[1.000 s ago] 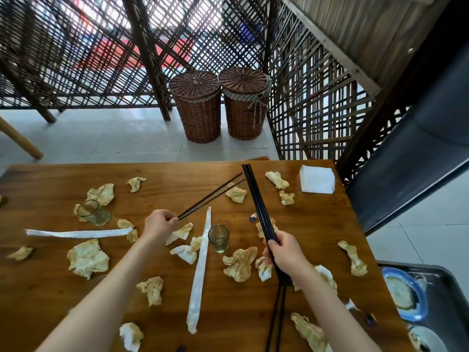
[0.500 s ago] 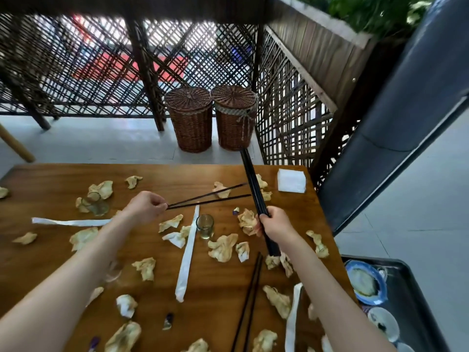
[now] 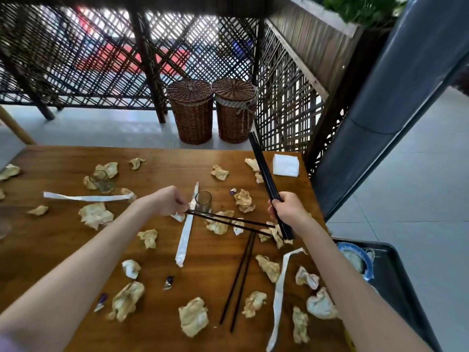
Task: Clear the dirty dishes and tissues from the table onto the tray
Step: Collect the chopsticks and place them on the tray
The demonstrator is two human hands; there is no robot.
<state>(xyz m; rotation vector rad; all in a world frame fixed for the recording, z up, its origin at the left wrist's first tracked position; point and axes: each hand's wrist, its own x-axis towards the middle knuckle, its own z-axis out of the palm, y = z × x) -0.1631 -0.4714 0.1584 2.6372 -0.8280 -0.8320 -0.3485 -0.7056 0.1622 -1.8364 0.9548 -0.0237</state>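
— Lattice-screened patio, two lidded wicker baskets behind; in front, a brown wooden table. Looking at what first?

— Chopsticks. Three lots: a thick bundle of long black chopsticks clenched upright in the right hand by the right edge. A thin black pair pinched at one end by the left hand near the middle, tips towards the right hand. A third loose black pair lying flat towards the near edge.

— Handling?

— Light, stiff, smooth, probably slippery; best gripped around the middle, all together.

— Glassware?

— Two for certain: a small clear tumbler upright mid-table, another clear glass towards the left edge, seemingly tipped. Fragile; take by the wall, not the rim.

— Paper?

— Crumpled stained tissues, well over twenty, strewn edge to edge; soft, weightless, fine to scoop by the handful. Three long white paper sleeves. One white napkin stack at the far right corner.

— And the destination?

— Black plastic tray just off the near right corner, already holding a blue-rimmed bowl.
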